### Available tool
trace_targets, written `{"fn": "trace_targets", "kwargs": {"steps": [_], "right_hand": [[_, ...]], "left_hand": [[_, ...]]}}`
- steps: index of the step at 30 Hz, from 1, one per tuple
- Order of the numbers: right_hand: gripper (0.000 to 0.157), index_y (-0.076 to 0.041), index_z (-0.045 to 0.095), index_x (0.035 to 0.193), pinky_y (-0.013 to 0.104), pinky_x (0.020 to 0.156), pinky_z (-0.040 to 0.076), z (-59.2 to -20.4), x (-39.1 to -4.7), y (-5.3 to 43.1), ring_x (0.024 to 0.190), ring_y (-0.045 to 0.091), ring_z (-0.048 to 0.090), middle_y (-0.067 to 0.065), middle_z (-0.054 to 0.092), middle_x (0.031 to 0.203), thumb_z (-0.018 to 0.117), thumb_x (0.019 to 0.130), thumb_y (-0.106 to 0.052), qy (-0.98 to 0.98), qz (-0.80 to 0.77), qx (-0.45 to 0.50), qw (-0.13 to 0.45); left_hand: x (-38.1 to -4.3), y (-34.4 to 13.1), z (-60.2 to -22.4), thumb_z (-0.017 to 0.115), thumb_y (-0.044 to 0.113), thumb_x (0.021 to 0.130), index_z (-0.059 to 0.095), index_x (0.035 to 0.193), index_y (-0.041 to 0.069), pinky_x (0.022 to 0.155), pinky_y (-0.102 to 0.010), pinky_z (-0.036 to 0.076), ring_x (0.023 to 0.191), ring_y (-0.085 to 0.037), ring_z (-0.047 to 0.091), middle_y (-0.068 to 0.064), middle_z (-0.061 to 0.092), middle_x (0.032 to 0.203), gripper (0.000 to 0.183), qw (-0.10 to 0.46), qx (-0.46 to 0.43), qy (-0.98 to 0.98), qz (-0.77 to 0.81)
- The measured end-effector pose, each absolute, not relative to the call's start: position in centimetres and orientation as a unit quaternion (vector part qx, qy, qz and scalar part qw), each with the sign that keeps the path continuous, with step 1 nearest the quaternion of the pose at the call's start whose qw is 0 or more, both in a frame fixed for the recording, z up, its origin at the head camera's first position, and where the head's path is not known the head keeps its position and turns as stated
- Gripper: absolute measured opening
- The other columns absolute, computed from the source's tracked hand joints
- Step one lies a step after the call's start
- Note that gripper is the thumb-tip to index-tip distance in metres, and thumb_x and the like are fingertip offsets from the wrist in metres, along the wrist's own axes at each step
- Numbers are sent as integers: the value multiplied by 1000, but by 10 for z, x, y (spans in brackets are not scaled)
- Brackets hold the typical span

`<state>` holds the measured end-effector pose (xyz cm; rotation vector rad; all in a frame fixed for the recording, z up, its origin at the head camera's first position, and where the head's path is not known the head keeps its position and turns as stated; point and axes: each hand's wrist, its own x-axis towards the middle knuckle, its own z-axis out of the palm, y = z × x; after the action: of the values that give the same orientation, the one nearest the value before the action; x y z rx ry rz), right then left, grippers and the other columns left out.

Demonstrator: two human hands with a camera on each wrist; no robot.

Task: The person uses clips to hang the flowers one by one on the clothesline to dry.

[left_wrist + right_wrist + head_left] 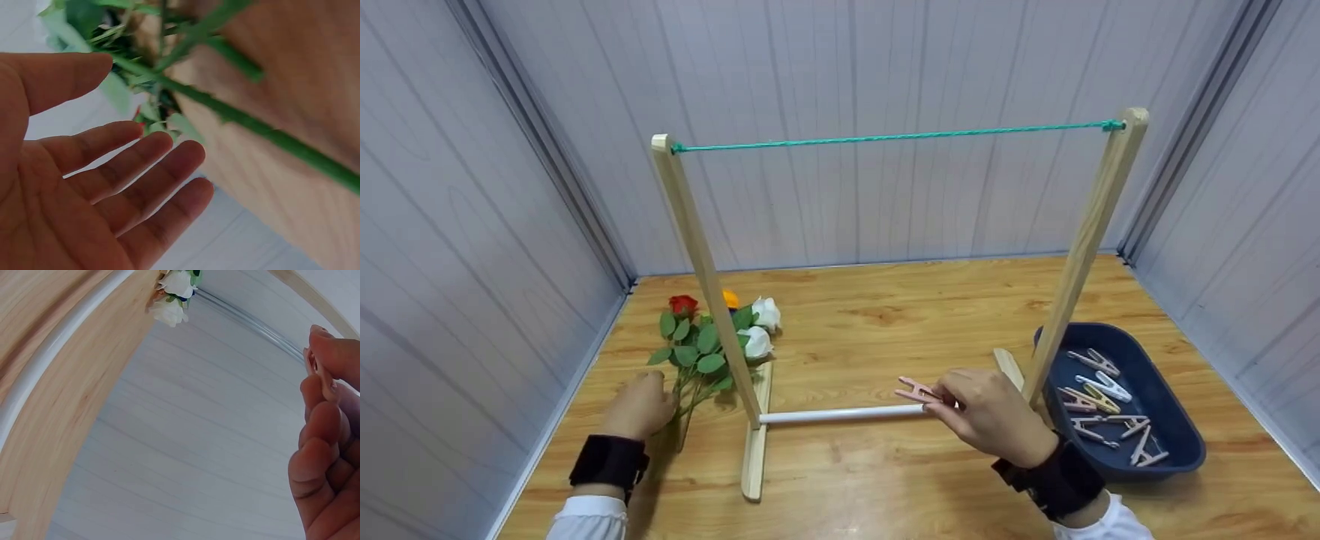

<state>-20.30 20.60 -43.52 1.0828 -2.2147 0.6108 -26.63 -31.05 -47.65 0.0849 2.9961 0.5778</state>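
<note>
My right hand pinches a pink clothespin between thumb and fingers, above the white crossbar of a wooden frame. In the right wrist view the clothespin shows partly between the fingertips. At the left, my left hand is beside the stems of a bunch of artificial flowers lying on the table. The left wrist view shows that hand with its fingers spread and relaxed, holding nothing, close to a green stem. A red rose and white roses top the bunch.
A green cord runs between the tops of the two wooden posts. To the right, a dark blue basin holds several clothespins. Pale panel walls enclose the wooden table at the back and sides.
</note>
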Motion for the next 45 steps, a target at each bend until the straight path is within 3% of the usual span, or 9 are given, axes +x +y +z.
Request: {"fn": "trace_targets", "kwargs": {"steps": [3, 9, 15, 19, 24, 29, 37, 45], "right_hand": [[26, -12, 66, 85, 18, 57, 40, -436, -203, 206, 64, 2, 47, -6, 59, 71, 91, 83, -6, -837, 226, 403, 292], [26, -12, 65, 84, 19, 57, 40, -436, -203, 206, 64, 1, 46, -5, 59, 71, 91, 84, -7, -842, 225, 400, 284], [26, -13, 65, 85, 19, 57, 39, -435, -202, 206, 65, 1, 46, -6, 59, 72, 90, 85, -6, -841, 233, 399, 281], [25, -13, 65, 85, 19, 57, 39, -435, -203, 205, 65, 1, 46, -6, 59, 72, 90, 85, -7, -839, 235, 401, 282], [26, -13, 65, 84, 17, 57, 37, -436, -203, 206, 64, -1, 44, -7, 59, 71, 90, 84, -6, -838, 234, 402, 286], [26, -13, 65, 85, 17, 57, 36, -436, -204, 206, 64, -1, 43, -6, 58, 71, 90, 85, -5, -838, 237, 402, 283], [25, -13, 66, 86, 17, 57, 38, -434, -204, 207, 65, 0, 45, -6, 58, 71, 90, 85, -5, -842, 233, 396, 281], [25, -13, 66, 86, 18, 57, 39, -434, -204, 207, 64, 0, 46, -7, 59, 71, 90, 84, -6, -841, 234, 398, 283]], "left_hand": [[-268, -312, -485, 59, 7, 103, 61, 115, -17, 71, -45, 49, 77, -30, 58, -21, 63, 90, 27, 59, 30, 980, 189], [-267, -313, -497, 60, 6, 106, 63, 117, -16, 68, -42, 49, 77, -28, 60, -20, 67, 92, 25, 76, 26, 977, 196], [-267, -310, -501, 59, 2, 105, 66, 111, -15, 67, -41, 50, 75, -26, 60, -21, 70, 93, 19, 57, 30, 976, 208], [-265, -310, -503, 58, 1, 105, 66, 95, -7, 62, -37, 45, 67, -23, 55, -13, 63, 79, 15, 47, 26, 974, 218], [-262, -310, -504, 54, 5, 107, 58, 83, 2, 61, -36, 42, 62, -21, 51, -6, 51, 71, 25, 43, 14, 971, 234], [-261, -307, -500, 50, 7, 111, 61, 89, -1, 64, -39, 44, 66, -23, 53, -9, 55, 75, 25, 32, 13, 969, 243], [-262, -303, -492, 42, 6, 113, 61, 118, -16, 73, -50, 51, 78, -31, 63, -21, 64, 88, 29, 5, 19, 974, 224], [-257, -299, -490, 40, 7, 114, 59, 119, -17, 69, -51, 52, 75, -33, 65, -18, 60, 80, 31, -18, 29, 975, 218]]}}
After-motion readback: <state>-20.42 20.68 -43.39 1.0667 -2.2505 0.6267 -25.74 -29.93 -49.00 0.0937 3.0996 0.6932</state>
